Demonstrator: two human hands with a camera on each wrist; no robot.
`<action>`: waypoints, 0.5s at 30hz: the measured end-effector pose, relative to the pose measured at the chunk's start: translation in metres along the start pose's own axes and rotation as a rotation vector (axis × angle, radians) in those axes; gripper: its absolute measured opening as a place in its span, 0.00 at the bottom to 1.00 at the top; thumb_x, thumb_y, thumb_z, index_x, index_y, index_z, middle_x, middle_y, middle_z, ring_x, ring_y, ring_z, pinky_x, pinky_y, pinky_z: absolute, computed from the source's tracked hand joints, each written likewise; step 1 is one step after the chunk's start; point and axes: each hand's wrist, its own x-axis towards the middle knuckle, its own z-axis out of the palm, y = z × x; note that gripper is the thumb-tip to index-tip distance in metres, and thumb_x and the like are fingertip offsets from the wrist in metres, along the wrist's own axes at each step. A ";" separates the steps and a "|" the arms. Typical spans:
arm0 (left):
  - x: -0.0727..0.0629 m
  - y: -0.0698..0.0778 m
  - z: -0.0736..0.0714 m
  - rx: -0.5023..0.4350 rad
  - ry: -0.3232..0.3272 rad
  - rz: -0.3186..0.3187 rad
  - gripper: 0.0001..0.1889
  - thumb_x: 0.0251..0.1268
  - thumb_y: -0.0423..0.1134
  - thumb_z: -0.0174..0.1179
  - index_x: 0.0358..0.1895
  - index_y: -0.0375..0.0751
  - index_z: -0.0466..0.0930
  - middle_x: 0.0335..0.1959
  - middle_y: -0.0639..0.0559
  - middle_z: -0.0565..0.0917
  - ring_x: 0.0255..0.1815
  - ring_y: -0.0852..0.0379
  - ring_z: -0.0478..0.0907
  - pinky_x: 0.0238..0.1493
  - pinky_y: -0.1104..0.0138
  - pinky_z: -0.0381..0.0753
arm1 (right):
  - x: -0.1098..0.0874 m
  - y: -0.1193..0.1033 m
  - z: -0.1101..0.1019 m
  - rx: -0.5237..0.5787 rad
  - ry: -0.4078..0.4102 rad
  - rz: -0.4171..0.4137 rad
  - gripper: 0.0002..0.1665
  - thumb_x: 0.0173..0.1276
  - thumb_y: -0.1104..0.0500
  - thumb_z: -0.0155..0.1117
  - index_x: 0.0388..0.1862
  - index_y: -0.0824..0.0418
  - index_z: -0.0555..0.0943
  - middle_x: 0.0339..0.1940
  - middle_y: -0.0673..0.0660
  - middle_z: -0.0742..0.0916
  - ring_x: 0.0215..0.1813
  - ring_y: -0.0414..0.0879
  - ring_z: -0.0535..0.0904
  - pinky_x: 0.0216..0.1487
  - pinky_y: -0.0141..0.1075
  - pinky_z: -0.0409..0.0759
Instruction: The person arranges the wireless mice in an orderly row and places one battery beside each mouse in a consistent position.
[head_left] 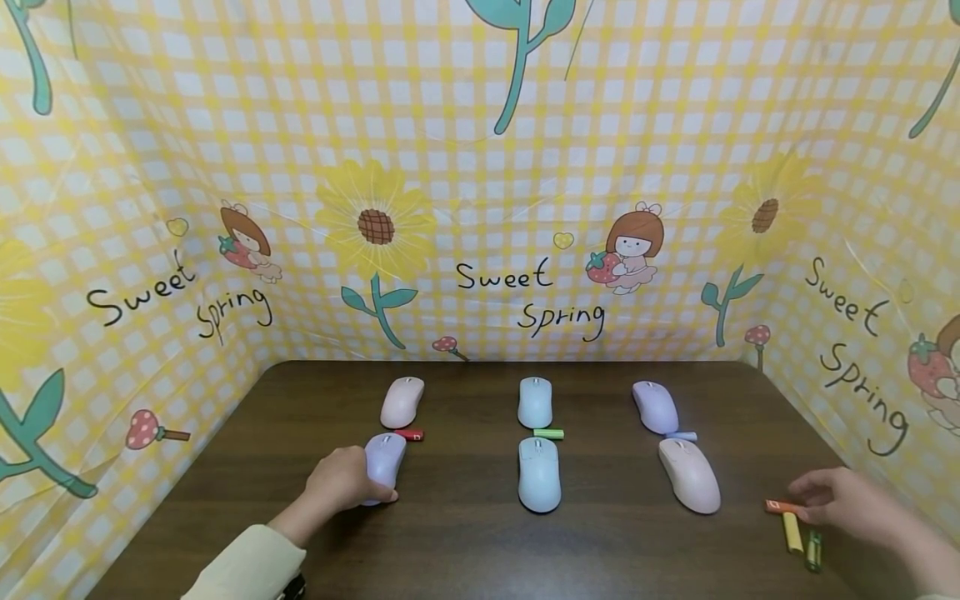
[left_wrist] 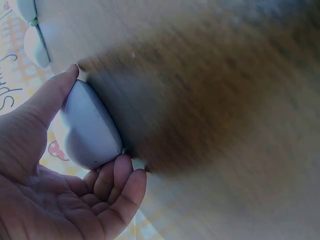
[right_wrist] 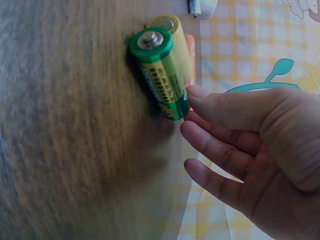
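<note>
Because its sides likely give the surest hold, we grip the purple mouse (head_left: 387, 455) with our left hand (head_left: 341, 480) at nine o'clock from the near blue mouse (head_left: 539, 481), our right hand (head_left: 847, 505) pinching the orange battery (head_left: 780, 506) at three o'clock.

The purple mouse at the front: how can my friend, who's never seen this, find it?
Find the brown table, then the person's left hand on its left side. That hand holds the purple mouse. The other purple mouse is in the back row, on the right, with no hand touching it.
</note>
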 end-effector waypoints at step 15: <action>0.001 0.000 -0.001 0.006 -0.002 0.007 0.32 0.32 0.58 0.78 0.30 0.33 0.76 0.22 0.47 0.75 0.23 0.52 0.72 0.23 0.58 0.73 | 0.004 -0.002 0.003 -0.104 0.014 -0.014 0.19 0.53 0.64 0.74 0.43 0.72 0.82 0.36 0.60 0.87 0.37 0.52 0.83 0.37 0.44 0.80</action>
